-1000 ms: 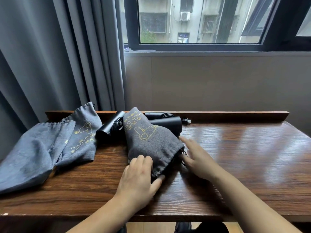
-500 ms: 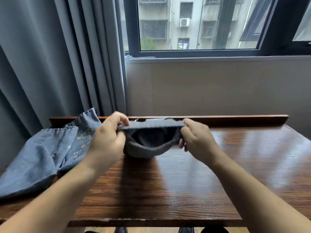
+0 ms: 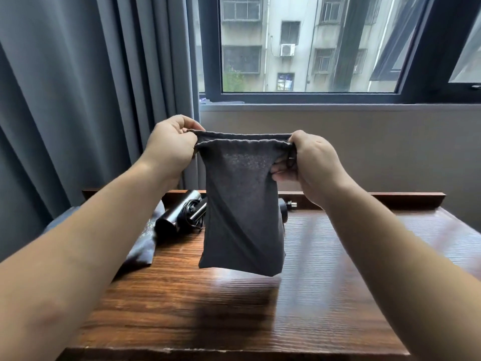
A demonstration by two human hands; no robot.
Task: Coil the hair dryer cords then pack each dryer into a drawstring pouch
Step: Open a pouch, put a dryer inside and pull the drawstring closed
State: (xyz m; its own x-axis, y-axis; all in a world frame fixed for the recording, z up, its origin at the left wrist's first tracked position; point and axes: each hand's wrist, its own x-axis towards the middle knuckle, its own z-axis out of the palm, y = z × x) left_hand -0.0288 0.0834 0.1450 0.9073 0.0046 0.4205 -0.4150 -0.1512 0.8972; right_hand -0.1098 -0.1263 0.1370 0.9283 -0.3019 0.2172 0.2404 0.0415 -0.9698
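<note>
A grey drawstring pouch [image 3: 242, 217] hangs in the air above the wooden table [image 3: 325, 295], mouth up and stretched wide. My left hand [image 3: 170, 145] pinches the left end of the mouth. My right hand [image 3: 311, 164] grips the right end, with the black drawstring looped by its fingers. Behind the pouch a black hair dryer [image 3: 179, 217] with its coiled cord lies at the table's back. A second dryer is mostly hidden; only its dark end and plug [image 3: 291, 204] show to the right of the pouch.
Another grey pouch [image 3: 145, 243] lies flat on the table's left side, partly under my left forearm. A raised wooden lip [image 3: 390, 198] runs along the table's back edge. Grey curtains [image 3: 78, 100] hang at the left, with a window behind.
Both hands have lifted the pouch off the table and pulled its mouth wide; it now hangs upright in the air. The camera view has tilted upward.
</note>
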